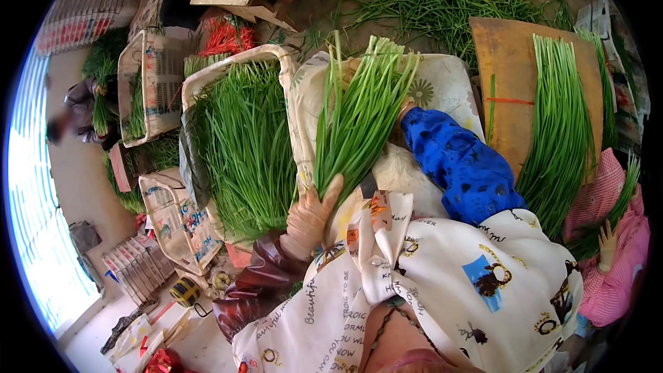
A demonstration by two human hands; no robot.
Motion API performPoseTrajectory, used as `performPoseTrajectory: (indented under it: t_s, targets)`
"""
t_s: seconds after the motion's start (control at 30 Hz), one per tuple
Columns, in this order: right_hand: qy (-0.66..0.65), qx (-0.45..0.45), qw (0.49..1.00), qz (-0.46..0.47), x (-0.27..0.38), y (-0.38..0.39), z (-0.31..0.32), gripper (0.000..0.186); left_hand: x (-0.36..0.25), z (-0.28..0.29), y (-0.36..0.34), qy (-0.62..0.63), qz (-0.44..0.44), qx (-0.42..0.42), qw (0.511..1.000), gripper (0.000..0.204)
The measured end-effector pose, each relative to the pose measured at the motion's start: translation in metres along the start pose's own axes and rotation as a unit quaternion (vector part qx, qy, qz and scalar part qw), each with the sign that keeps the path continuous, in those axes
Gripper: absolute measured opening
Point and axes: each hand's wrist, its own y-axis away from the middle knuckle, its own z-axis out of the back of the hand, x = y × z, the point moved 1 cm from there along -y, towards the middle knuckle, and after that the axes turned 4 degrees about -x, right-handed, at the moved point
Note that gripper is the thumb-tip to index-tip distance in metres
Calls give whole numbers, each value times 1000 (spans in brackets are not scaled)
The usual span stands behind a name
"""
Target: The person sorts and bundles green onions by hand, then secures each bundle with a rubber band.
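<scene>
A loose bunch of garlic chives (359,114) lies slantwise over my lap, pale stem ends pointing away from me. My left hand (308,224), in a thin pale glove, closes on the leafy end with its thumb laid across the leaves. My right hand (403,115), below a blue patterned sleeve, grips the bunch from its right side nearer the stem ends; most of its fingers are hidden behind the stalks. Under the bunch is a pale cushion-like surface with a flower print (445,72). Close on the left, a white crate (284,62) is packed with more garlic chives.
At right, a wooden board (501,48) bears a long row of chives and a red tie (511,101). A co-worker in pink (621,269) sits beyond it. Loose greens (442,0) cover the far floor. Red ties (226,36), several crates and another person (86,107) are at left.
</scene>
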Motion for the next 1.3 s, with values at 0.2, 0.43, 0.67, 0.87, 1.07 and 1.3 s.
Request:
performPoseTrajectory:
  t_s: [0.2, 0.43, 0.67, 0.87, 1.07, 1.3]
  targets:
    - [54, -20, 998, -7, 13, 16, -14, 42, 25, 52, -32, 254, -78, 319, 910, 70]
    - [162, -75, 982, -61, 36, 102, -31, 43, 124, 54, -97, 708, -260, 228, 616, 53]
    - [158, -21, 976, -149, 24, 73, -65, 44, 57, -14, -162, 936, -17, 1, 352, 96]
    - [184, 112, 974, -76, 39, -14, -125, 39, 32, -12, -137, 939, 5, 112, 327, 95]
    - [136, 116, 983, 29, 132, 10, -142, 25, 30, -22, -83, 946, 62, 114, 298, 94]
    - [817, 218, 367, 388, 47, 101, -192, 26, 25, -28, -54, 949, 85, 100, 286, 92]
